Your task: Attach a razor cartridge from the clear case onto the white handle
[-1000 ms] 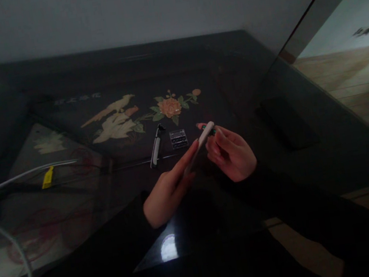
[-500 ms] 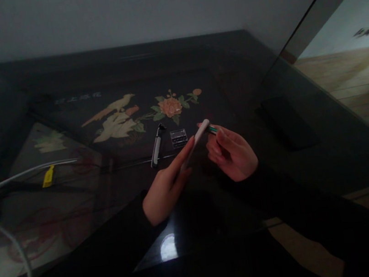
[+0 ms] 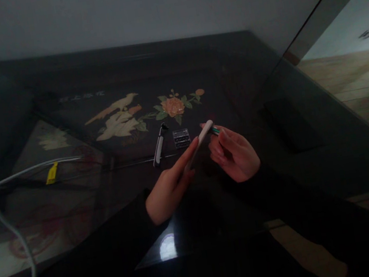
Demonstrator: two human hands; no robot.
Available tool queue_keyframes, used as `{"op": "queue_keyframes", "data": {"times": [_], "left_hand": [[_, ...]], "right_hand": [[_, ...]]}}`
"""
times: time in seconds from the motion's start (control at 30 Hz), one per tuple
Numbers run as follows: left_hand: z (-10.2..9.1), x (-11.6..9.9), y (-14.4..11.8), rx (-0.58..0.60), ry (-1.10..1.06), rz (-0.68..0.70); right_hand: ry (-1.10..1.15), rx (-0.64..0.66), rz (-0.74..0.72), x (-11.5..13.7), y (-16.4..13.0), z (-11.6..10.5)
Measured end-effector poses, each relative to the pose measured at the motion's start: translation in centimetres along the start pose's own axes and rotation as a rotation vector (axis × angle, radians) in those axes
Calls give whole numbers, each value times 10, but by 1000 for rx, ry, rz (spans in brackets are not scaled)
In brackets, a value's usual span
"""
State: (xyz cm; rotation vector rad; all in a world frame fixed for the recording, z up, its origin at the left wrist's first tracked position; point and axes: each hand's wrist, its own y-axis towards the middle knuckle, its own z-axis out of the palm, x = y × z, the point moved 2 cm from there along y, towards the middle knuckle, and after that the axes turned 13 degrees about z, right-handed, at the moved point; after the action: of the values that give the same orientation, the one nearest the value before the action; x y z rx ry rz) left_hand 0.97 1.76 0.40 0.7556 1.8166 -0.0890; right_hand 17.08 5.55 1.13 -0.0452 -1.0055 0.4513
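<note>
My left hand (image 3: 170, 191) is closed around a slim white object (image 3: 206, 129) with a rounded end. It is seen nearly edge-on and tilts up to the right; its kind does not show. The curled fingers of my right hand (image 3: 235, 154) pinch a small green-and-dark piece (image 3: 215, 130) against or just behind the white object's upper end. Whether the two touch I cannot tell. Beyond my left hand, a grey-and-black razor (image 3: 159, 146) lies on the dark table. Beside it sits a small clear case (image 3: 181, 138) with dark pieces inside.
The glossy dark table (image 3: 230, 76) bears a bird-and-flower picture (image 3: 173, 107). A white cable (image 3: 14, 229) with a yellow tag (image 3: 51, 173) runs along the left. At the right lies a dark flat object (image 3: 290, 125). A pale wall (image 3: 110, 15) rises behind.
The whole view has shifted slightly, so the things appear a little farther right. Both hands keep nearly the same pose and hold the same things.
</note>
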Motion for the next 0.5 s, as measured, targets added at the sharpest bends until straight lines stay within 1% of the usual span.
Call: {"op": "queue_keyframes", "data": {"times": [0.1, 0.23, 0.4, 0.5], "left_hand": [[1, -2, 0, -2, -18, -24], [2, -4, -1, 14, -41, -17], [3, -7, -1, 37, -44, -10], [2, -6, 0, 26, -28, -19]], "right_hand": [[-1, 9, -2, 0, 1, -1], [6, 14, -13, -1, 2, -2], [13, 1, 12, -2, 3, -2], [12, 8, 1, -1, 3, -1]]}}
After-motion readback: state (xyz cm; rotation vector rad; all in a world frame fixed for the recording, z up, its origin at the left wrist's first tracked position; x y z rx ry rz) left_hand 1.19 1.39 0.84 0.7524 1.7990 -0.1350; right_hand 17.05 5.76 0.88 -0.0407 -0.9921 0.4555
